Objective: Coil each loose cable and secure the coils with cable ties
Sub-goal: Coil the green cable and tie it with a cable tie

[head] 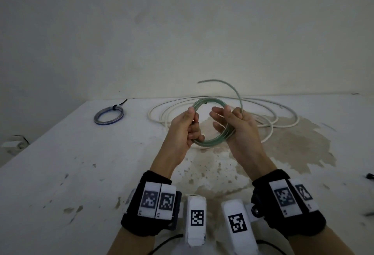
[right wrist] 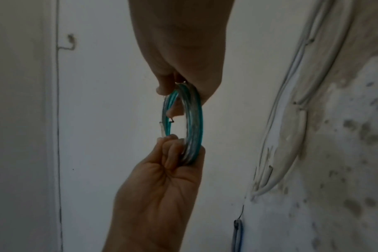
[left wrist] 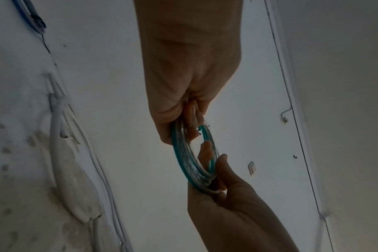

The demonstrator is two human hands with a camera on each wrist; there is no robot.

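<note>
A green cable coil hangs in the air above the table, held by both hands. My left hand grips its left side with curled fingers. My right hand grips its right side, and the cable's loose tail arcs up and back from there. The wrist views show the coil edge-on between the two hands. A white cable lies in loose loops on the table behind. A blue coil, bound with a black cable tie, lies at the far left.
The white table is stained brown at its middle and right. It stands against a pale wall. A dark object shows at the right edge. A small white object sits left of the table.
</note>
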